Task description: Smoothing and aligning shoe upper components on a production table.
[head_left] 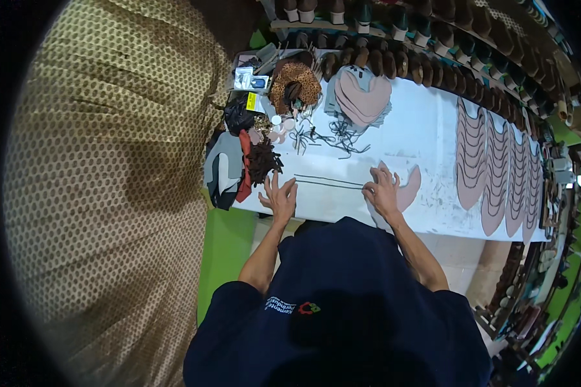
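Note:
A thin dark cord (329, 185) runs in two nearly parallel strands above the white table, stretched between my hands. My left hand (279, 198) pinches its left end between thumb and fingertips, the other fingers bent. At the other end my right hand (383, 193) grips the cord with thumb and forefinger. Beneath and beside the right hand lies a pale pink curved shoe-upper piece (409, 188), partly covered by that hand. Several loose dark cords (345, 138) lie tangled farther back. A heap of dark brown strips (263, 161) sits just beyond my left hand.
Stacked pink uppers (363, 97) are at the back, with leopard-print material (295, 84) to their left. Rows of overlapping pink pieces (470, 161) cover the table's right side. Racks of shoes (426, 68) line the far edge; a patterned curtain (116, 193) hangs at left.

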The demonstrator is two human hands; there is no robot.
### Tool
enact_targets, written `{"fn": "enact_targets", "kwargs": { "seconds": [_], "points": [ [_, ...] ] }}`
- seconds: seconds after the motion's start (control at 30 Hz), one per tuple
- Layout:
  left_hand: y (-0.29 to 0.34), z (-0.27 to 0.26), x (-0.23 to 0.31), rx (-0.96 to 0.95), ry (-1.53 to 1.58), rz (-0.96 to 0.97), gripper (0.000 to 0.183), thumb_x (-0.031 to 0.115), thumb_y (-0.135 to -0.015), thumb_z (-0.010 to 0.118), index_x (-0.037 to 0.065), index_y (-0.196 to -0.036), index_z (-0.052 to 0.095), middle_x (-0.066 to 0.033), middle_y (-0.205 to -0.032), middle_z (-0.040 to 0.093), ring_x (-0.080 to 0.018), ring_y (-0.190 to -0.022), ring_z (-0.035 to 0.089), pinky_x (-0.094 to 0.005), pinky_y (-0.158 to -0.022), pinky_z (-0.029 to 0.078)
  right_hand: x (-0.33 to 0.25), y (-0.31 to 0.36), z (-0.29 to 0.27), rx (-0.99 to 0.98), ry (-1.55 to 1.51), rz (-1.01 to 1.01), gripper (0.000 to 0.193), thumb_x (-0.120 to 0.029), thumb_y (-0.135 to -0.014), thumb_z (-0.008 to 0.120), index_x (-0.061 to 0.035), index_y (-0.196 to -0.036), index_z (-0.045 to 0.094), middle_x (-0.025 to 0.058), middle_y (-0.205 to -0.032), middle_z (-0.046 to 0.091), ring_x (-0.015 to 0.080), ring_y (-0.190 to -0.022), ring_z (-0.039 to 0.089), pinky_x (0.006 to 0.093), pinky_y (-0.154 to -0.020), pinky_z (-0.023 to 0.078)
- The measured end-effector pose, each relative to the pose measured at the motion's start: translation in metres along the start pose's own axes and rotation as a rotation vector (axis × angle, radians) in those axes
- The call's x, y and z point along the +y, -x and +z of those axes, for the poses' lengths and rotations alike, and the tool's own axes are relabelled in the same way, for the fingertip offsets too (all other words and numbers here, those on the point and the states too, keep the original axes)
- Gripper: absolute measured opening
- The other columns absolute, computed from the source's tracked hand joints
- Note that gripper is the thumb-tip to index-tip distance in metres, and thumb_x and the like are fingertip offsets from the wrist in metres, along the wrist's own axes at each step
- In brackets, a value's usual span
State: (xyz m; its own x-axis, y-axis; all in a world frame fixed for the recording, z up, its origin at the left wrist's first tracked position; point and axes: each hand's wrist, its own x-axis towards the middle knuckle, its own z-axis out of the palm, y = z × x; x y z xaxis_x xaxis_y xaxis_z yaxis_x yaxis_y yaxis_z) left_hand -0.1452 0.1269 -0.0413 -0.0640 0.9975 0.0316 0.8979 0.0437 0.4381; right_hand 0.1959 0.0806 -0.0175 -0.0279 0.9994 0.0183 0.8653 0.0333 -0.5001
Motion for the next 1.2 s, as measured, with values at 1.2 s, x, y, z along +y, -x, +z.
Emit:
{"fn": "enact_targets", "kwargs": {
  "seconds": [1.2],
  "points": [
    [-0.014, 0.092, 0.236, -0.39, 0.026, 0.71, 0.018, 0.029, -0.08, 0.079, 0.012, -0.076, 0.077, -0.0084, -0.132, 0.056, -0.0366, -0.137, 0.038, -0.0739, -0.108, 0.019, 0.136, 0.152, -0.096, 0.201, 0.166, 0.755, 0.01, -0.024, -0.072, 0.08, -0.0144, -0.069, 0.08, 0.0067, -0.144, 0.06, 0.0359, -0.146, 0.04, 0.0716, -0.12, 0.016]
  ]
}}
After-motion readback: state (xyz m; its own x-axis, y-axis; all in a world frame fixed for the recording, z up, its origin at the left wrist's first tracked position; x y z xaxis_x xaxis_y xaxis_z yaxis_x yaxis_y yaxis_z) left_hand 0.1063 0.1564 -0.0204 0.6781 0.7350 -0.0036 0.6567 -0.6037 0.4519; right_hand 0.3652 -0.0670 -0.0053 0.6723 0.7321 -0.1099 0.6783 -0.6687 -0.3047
